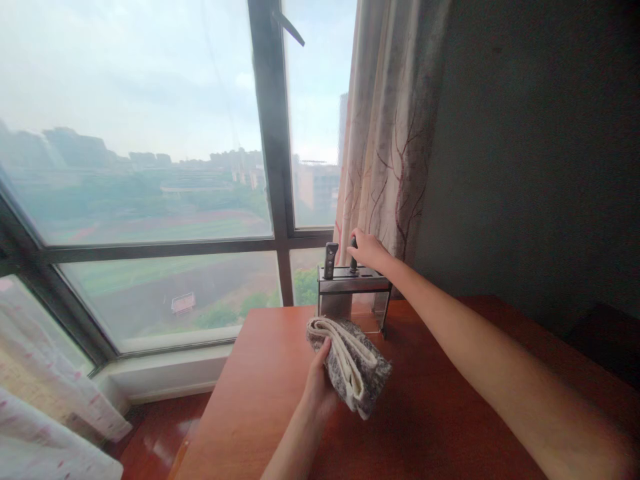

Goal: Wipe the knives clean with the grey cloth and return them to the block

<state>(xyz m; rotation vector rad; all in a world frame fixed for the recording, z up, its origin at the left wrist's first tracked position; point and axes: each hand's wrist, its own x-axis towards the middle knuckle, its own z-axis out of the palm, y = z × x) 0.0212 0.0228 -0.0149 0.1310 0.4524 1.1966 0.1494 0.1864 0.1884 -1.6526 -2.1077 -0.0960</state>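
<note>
My left hand (320, 380) grips a folded cloth (353, 367), mottled grey on one side and off-white on the other, held above the table with the thumb on top. Farther back stands a knife holder (340, 283) with a dark metallic top and see-through sides. My right hand (369, 250) reaches across to it, with the fingers closed round a black-handled knife (353, 260) upright in the top. Its blade cannot be made out. Just left of it, a second black handle (330, 260) with rivets sticks up from the same holder.
The reddish-brown wooden table (260, 373) runs up to the window side. Behind the holder hangs a patterned curtain (385, 133); a dark wall (525, 167) is at the right. Dark window frames (273, 133) and another curtain (50, 407) lie to the left.
</note>
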